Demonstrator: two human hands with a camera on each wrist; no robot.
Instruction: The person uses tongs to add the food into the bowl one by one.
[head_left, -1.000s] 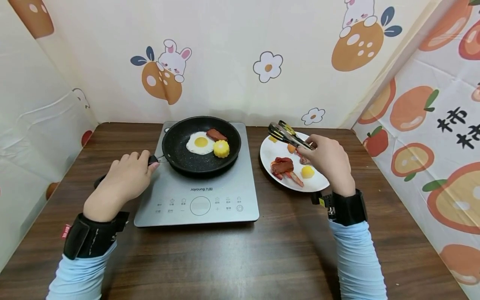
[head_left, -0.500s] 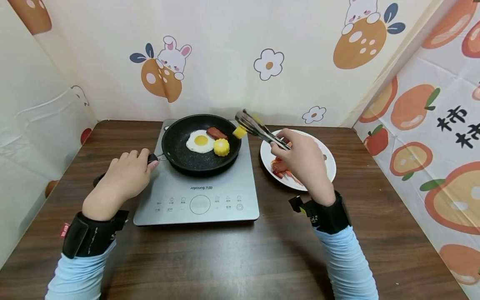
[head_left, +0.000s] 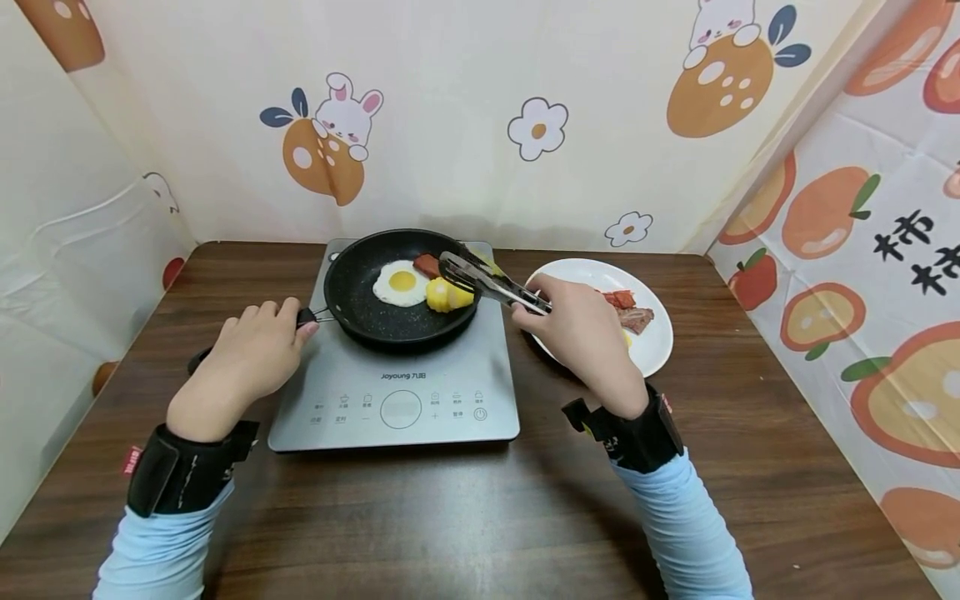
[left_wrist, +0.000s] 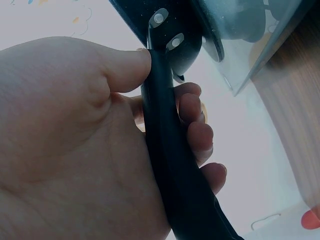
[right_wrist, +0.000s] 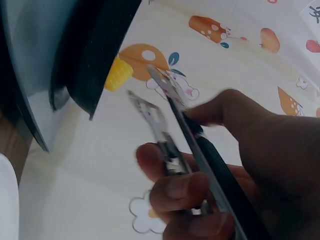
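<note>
My left hand (head_left: 251,354) grips the black handle (left_wrist: 167,135) of a frying pan (head_left: 382,325). In the pan lie a fried egg (head_left: 400,283), a reddish-brown piece of meat (head_left: 427,266) and two corn pieces (head_left: 438,294) side by side, partly behind the tongs. With my right hand (head_left: 581,337) I hold metal tongs (head_left: 502,287), their tips over the pan's right side. The right wrist view shows the tips spread, nothing between them, and a corn piece (right_wrist: 118,74) at the pan's edge just beyond.
The pan stands on a silver induction cooker (head_left: 330,396). To its right is a white plate (head_left: 656,350) with bacon (head_left: 633,318) and other food, partly under my right hand. A patterned wall covering (head_left: 465,125) rises behind the wooden table (head_left: 420,517).
My right hand has moved left from the plate with the tongs, carrying a corn piece over the pan's right rim and down beside the other corn. The tongs have let it go. My left hand stays put.
</note>
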